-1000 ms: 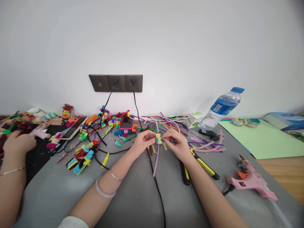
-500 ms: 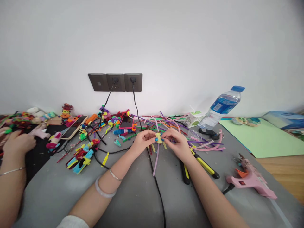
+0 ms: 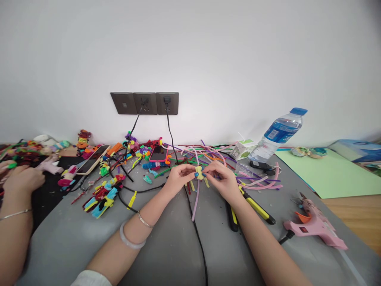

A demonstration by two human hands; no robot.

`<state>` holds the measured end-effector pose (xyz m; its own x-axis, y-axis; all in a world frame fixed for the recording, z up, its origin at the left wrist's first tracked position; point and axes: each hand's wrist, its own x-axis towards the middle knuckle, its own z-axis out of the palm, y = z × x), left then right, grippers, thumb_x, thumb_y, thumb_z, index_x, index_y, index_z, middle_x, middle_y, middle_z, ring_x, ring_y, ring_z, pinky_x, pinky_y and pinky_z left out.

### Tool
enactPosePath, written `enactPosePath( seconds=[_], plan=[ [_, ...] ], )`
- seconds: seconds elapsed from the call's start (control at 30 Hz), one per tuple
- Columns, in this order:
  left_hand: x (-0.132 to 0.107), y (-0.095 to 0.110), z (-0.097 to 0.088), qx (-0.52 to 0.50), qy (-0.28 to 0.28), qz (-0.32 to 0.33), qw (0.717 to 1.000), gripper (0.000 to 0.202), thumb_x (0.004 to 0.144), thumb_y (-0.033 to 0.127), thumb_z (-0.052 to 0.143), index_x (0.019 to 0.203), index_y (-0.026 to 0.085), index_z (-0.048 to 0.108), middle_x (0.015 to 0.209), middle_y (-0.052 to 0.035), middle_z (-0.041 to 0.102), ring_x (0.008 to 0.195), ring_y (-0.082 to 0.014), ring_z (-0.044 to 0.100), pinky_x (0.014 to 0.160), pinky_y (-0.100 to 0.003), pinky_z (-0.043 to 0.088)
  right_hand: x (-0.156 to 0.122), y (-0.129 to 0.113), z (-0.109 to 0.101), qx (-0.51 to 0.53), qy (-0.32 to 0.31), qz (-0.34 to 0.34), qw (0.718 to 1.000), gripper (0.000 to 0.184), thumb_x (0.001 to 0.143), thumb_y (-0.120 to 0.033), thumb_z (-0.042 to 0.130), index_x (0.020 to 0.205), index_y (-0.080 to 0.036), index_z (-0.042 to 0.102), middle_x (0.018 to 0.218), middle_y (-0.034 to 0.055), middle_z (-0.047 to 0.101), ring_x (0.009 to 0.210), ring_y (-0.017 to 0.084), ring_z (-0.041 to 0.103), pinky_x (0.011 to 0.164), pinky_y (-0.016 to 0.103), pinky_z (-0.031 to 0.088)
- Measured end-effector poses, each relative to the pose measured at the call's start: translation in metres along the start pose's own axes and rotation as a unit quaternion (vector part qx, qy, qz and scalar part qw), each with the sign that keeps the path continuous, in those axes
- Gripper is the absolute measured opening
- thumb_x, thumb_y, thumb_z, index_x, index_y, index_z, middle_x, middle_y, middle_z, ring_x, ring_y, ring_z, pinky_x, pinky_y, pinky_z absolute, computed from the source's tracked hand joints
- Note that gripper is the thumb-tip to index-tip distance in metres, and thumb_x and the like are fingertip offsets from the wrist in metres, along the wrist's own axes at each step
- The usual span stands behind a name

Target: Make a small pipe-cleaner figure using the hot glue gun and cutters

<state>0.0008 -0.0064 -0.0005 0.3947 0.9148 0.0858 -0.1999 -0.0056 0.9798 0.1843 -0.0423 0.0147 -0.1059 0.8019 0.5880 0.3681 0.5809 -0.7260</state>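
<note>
Yellow and fuzzy, in the head view: a small chenille piece (image 3: 199,173) between the two hands, pinched from opposite sides by the thumb and fingers of left hand (image 3: 178,178) and right hand (image 3: 222,176), both clamped on it. Directly below the hands, a lilac pipe cleaner (image 3: 195,206), too hidden at its upper end to tell whether joined to the piece, and near its lower end a black cable (image 3: 200,242). Either side of the right forearm, yellow-and-black tool handles (image 3: 258,207). Beyond the fingers, loose pink, purple and green strands (image 3: 214,151). Left of left hand, a fuzzy multicoloured figure (image 3: 104,197) and a phone in a pink case (image 3: 159,154); well apart, farther left, a co-worker's hand (image 3: 24,179). Right of right hand, a car key (image 3: 258,165), a drink carton (image 3: 242,150), a blue-capped water bottle (image 3: 277,133) and, nearer the body, a pink glue gun (image 3: 315,230).
</note>
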Motion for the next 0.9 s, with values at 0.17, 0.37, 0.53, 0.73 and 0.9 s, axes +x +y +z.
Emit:
enactPosePath(
  seconds=[0.17,0.37,0.53,0.73,0.9],
  plan=[
    [-0.0002,-0.0020,-0.0007,0.008,0.002,0.022,1.000,0.034,0.067,0.040,0.081,0.089,0.015,0.074,0.092,-0.0099,0.075,0.084,-0.0206,0.069,0.080,-0.033,0.056,-0.0005,0.0005,0.0004,0.003,0.006,0.005,1.000,0.007,0.087,-0.023,0.063,0.084,-0.023,0.069,0.074,0.0029,0.057,0.064,0.017,0.052,0.057,0.031,0.043],
    [0.0001,-0.0025,-0.0006,0.020,0.007,0.028,0.999,0.034,0.067,0.040,0.081,0.088,0.015,0.073,0.089,-0.0094,0.075,0.081,-0.0196,0.068,0.078,-0.033,0.056,-0.0016,0.0010,0.0001,0.002,0.005,0.004,1.000,0.007,0.087,-0.021,0.063,0.085,-0.022,0.069,0.077,0.0032,0.058,0.065,0.017,0.053,0.058,0.031,0.043],
    [-0.0001,-0.0016,-0.0004,0.027,0.007,0.032,0.999,0.034,0.067,0.041,0.081,0.087,0.015,0.073,0.089,-0.0094,0.075,0.080,-0.0194,0.068,0.076,-0.032,0.055,-0.0016,0.0004,0.0004,0.004,0.005,0.008,1.000,0.007,0.088,-0.023,0.063,0.085,-0.023,0.069,0.076,0.0031,0.057,0.065,0.017,0.053,0.058,0.031,0.044],
    [0.0001,-0.0021,-0.0013,0.029,0.001,0.031,0.999,0.034,0.068,0.041,0.080,0.088,0.015,0.072,0.089,-0.0094,0.075,0.080,-0.0193,0.068,0.077,-0.032,0.055,-0.0010,0.0015,-0.0001,0.007,-0.002,0.014,1.000,0.006,0.088,-0.024,0.063,0.085,-0.022,0.069,0.077,0.0035,0.058,0.065,0.017,0.053,0.058,0.031,0.044],
    [0.0008,-0.0043,-0.0018,0.027,0.002,0.031,0.999,0.034,0.068,0.041,0.080,0.088,0.015,0.072,0.089,-0.0097,0.075,0.081,-0.0198,0.068,0.077,-0.033,0.055,-0.0007,0.0019,0.0001,0.008,-0.004,0.007,1.000,0.007,0.088,-0.023,0.062,0.085,-0.022,0.068,0.079,0.0043,0.059,0.067,0.017,0.054,0.058,0.032,0.044]
  ],
)
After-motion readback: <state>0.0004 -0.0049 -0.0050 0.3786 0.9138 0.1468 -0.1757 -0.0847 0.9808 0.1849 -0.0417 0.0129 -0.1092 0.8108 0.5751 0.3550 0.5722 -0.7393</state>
